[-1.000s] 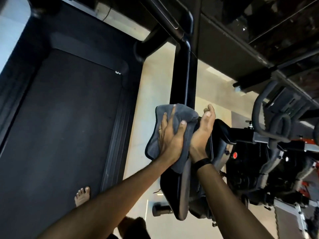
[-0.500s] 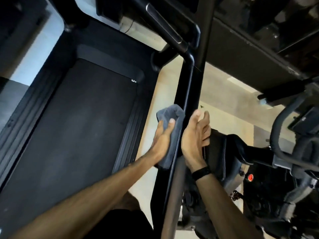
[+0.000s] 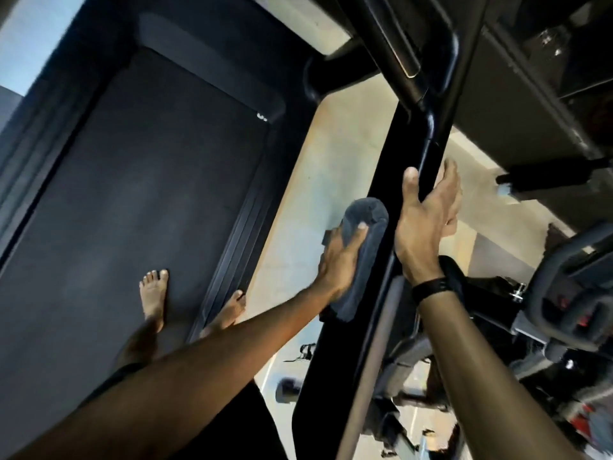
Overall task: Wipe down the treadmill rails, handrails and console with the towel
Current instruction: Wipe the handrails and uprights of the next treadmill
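Dim, motion-blurred, wide-angle warp at edges

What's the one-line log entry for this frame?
step: wiping handrail | left hand: presses towel on rail | right hand: grips rail

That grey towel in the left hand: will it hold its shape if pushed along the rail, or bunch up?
Probably floppy: the towel folds over the left hand and drapes against the handrail. It looks plush, so it may bunch or drag rather than glide.
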`<state>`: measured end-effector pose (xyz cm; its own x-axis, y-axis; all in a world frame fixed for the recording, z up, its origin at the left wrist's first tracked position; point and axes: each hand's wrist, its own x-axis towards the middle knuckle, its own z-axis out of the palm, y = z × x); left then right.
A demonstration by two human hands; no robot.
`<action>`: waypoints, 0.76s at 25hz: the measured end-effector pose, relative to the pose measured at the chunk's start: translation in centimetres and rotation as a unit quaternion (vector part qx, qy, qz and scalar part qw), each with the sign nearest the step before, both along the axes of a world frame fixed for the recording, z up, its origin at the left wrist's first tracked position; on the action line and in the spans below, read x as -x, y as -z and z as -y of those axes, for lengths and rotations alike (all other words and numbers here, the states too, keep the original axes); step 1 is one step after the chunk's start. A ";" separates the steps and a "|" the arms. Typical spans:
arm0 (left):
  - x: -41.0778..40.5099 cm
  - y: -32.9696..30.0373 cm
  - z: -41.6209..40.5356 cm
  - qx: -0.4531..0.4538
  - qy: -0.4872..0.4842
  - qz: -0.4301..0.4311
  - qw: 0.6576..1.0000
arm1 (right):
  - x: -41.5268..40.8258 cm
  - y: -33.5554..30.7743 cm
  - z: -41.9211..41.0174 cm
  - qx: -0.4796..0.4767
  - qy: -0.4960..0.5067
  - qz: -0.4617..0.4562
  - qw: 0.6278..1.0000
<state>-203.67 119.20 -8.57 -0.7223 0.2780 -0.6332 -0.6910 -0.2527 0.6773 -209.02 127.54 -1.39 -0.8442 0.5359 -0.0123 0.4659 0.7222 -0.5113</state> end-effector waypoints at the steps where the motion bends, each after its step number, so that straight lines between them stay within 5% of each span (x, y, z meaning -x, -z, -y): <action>1: -0.9 -0.6 0.3 0.023 0.019 -0.018 0.999 | -0.1 0.0 0.0 -0.004 0.002 0.000 1.000; 5: -5.4 -5.0 1.9 0.073 0.054 -0.089 0.992 | -0.3 -0.2 0.1 -0.007 0.003 0.001 1.000; 8: -3.7 -3.4 1.0 0.019 0.021 -0.085 0.996 | -0.4 -0.4 0.2 0.008 0.005 -0.009 1.000; 12: 0.8 0.6 -0.4 0.006 0.038 0.056 0.998 | -0.7 -0.3 0.2 0.027 0.013 -0.016 0.999; 19: -2.0 -4.6 0.3 0.026 0.004 -0.033 0.999 | -0.8 -0.2 -0.2 0.057 0.026 -0.046 0.997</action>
